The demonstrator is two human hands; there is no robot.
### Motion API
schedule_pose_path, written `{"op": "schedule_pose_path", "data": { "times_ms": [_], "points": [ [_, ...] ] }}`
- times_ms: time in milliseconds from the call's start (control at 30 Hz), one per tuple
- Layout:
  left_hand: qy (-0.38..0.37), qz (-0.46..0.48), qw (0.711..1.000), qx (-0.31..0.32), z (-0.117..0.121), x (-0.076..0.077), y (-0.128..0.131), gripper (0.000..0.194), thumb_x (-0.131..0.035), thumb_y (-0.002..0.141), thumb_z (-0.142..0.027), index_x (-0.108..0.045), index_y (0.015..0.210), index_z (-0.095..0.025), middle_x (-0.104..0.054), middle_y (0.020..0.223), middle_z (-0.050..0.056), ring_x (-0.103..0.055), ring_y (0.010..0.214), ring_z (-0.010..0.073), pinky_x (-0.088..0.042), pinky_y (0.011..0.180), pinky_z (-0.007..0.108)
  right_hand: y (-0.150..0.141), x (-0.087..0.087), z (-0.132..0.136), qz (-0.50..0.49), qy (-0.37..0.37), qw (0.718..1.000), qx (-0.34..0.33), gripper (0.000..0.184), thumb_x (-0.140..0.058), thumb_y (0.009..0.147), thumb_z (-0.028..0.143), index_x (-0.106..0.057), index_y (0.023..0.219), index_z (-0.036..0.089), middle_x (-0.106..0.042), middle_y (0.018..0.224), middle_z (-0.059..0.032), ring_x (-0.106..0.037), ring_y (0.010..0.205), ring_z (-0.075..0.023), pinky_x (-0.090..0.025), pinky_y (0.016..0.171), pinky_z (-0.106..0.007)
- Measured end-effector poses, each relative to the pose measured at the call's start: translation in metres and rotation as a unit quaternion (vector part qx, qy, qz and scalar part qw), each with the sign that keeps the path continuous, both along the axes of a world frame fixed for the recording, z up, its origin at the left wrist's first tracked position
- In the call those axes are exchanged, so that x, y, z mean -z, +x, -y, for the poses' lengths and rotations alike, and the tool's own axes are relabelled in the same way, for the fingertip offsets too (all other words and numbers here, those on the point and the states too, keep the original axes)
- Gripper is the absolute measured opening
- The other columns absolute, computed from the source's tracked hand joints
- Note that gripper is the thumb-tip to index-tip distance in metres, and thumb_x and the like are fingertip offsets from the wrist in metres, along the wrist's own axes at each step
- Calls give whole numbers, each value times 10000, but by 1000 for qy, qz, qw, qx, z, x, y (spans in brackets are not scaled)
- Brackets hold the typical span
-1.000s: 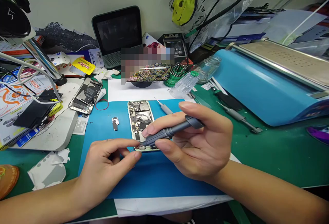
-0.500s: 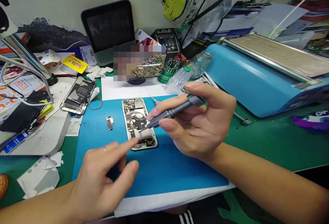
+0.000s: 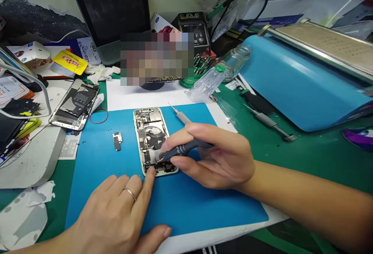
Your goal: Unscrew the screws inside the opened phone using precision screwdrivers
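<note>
An opened smartphone [image 3: 155, 133] lies on the blue mat [image 3: 101, 192] with its inner parts exposed. My left hand [image 3: 116, 207] reaches in from the lower left, index fingertip on the phone's bottom edge and thumb spread away; it holds nothing. My right hand [image 3: 221, 157] grips a dark grey screwdriver [image 3: 183, 149] between thumb and fingers. The driver slants down to the left, its thin tip over the lower part of the phone. Whether the tip touches is too small to tell. A small metal-and-black phone part [image 3: 117, 141] rests left of the phone.
Behind the phone lies a grey screwdriver [image 3: 182, 117]. A red rubber band [image 3: 99, 116] and a second opened phone [image 3: 75, 104] are at the left. A clear bottle [image 3: 206, 85], a glass jar [image 3: 237, 61] and a blue machine [image 3: 300, 91] stand at the right.
My left hand has turned palm-down, its index finger coming down onto the phone's bottom edge. The screwdriver in my right hand lifted, then lowered to the phone's lower part again. The view has shifted.
</note>
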State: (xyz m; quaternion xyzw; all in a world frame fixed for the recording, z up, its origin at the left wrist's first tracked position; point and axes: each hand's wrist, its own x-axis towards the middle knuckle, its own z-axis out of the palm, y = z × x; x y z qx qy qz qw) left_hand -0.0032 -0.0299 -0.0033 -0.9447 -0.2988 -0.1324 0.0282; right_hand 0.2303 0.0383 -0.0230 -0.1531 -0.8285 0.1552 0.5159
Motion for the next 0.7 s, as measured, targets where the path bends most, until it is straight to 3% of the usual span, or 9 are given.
{"op": "schedule_pose_path", "data": {
  "times_ms": [333,500,700],
  "points": [
    [-27,5,1000,3,-1,-2,-1,536,-313,1091,-442,-548,1305,-11,-712,904,139,-693,704,260,-553,601,384,-8,8,-1,-16,27,999,-10,684,-627,933,66,-333,1547,141,-763,1161,-147,-756,1047,-182,-670,870,-299],
    [-33,4,999,0,0,-1,-1,535,-318,1091,-435,-512,1341,-4,-698,914,136,-684,704,257,-555,597,382,-7,4,1,16,10,1000,2,562,-623,944,75,-423,1469,99,-766,1153,-169,-757,1061,-185,-663,885,-284],
    [-32,-7,999,-2,2,0,-1,514,-319,1090,-406,-490,1360,-4,-680,916,132,-672,715,259,-553,606,381,-5,0,4,38,0,999,5,490,-543,1006,128,-395,1472,97,-740,1209,-169,-722,1117,-155,-631,941,-266]
  ]
}}
